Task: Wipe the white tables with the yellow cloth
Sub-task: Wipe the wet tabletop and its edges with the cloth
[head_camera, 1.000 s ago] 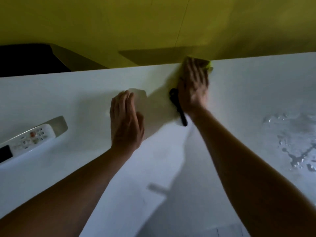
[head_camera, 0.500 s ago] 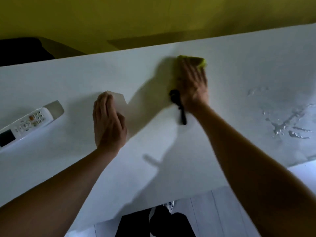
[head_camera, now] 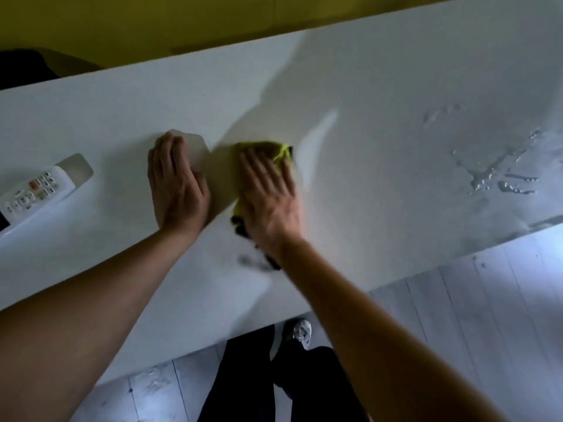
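On the white table [head_camera: 380,141], mid-surface, right hand [head_camera: 269,193] lies flat with fingers straight, pressing the crumpled yellow cloth [head_camera: 281,150] down; motion blur, so judged mid-stroke. Left hand [head_camera: 175,185] also flat and spread on the bare top just beside it, holding nothing, apparently bracing. Step: wiping the central strip. Clear water droplets [head_camera: 499,175] sit well to the right, unwiped. Next pass likely needs the cloth carried rightward into them. White remote control [head_camera: 33,190] lies far left.

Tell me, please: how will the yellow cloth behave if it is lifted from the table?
The yellow cloth looks bunched under the right hand, so it would probably flop and hang. It seems thin, likely light, perhaps damp given the water nearby.
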